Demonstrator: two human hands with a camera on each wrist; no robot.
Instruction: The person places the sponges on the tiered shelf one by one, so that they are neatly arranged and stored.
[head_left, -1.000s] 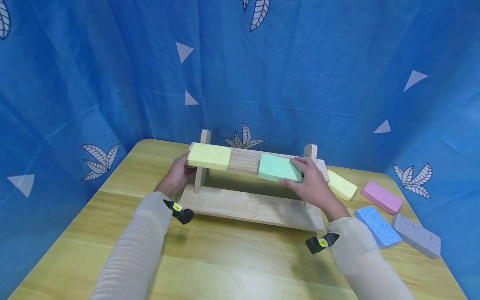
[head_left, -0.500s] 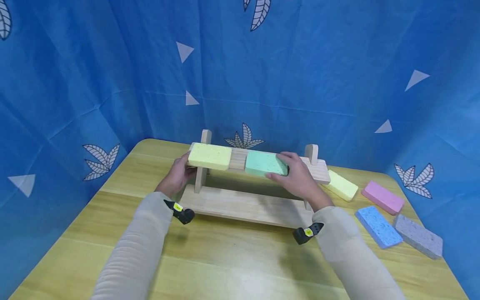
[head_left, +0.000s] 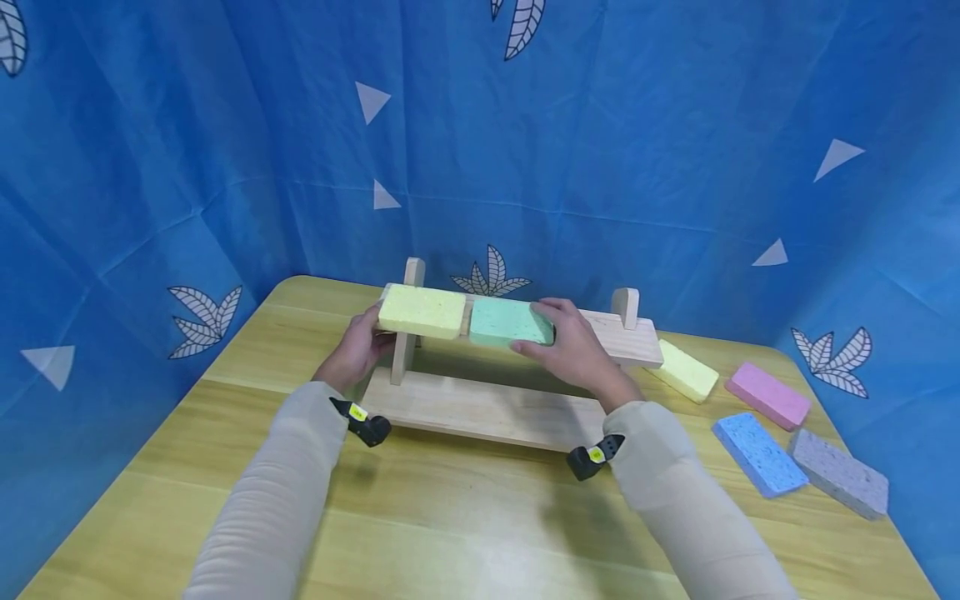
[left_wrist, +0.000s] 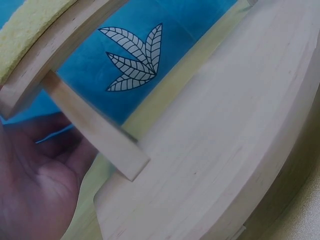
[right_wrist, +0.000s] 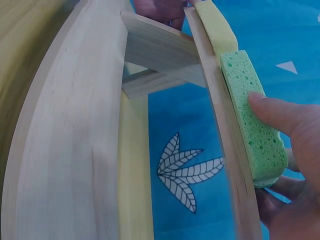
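Observation:
A two-tier wooden rack (head_left: pixel 480 408) stands on the table. On its upper board lie a yellow sponge (head_left: pixel 422 311) at the left and a green sponge (head_left: pixel 510 322) to the right of it. My right hand (head_left: pixel 572 343) holds the green sponge by its right end, the thumb on its front face in the right wrist view and the fingers behind. My left hand (head_left: pixel 357 350) grips the upper board's left end beside the yellow sponge; in the left wrist view its fingers reach behind the upright post (left_wrist: pixel 95 127), their tips hidden.
To the right of the rack, another yellow sponge (head_left: pixel 686 372), a pink sponge (head_left: pixel 767 396), a blue sponge (head_left: pixel 760 454) and a grey sponge (head_left: pixel 838 473) lie on the wooden table (head_left: pixel 450 533). A blue patterned curtain (head_left: pixel 600 150) hangs behind and at both sides.
My right hand has slid the green sponge left along the upper board, close to the yellow sponge. My left hand has stayed at the board's left end.

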